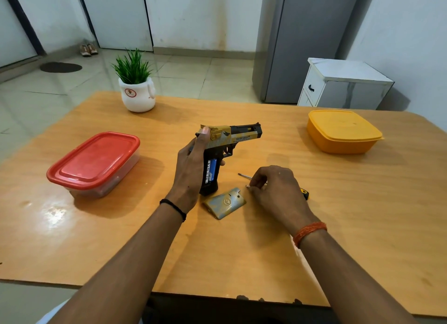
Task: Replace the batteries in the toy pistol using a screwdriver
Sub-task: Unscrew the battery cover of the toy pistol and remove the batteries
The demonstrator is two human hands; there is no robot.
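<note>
My left hand (pixel 191 169) grips the gold and black toy pistol (pixel 232 136) upright just above the table, barrel pointing right. Its grip side is uncovered and a blue battery (pixel 212 170) shows inside. The removed gold grip cover (pixel 226 202) lies flat on the table below the pistol. My right hand (pixel 275 190) hovers with curled fingers over the screwdriver (pixel 243 176), which lies on the table with its tip to the left and its yellow-black handle end (pixel 305 193) showing past the hand. Thumb and forefinger pinch a tiny pale screw (pixel 247 186).
A red-lidded clear box (pixel 96 161) stands at the left of the wooden table (pixel 362 215). A yellow lidded box (pixel 343 130) sits at the far right. A white pot with a green plant (pixel 137 94) stands at the far edge.
</note>
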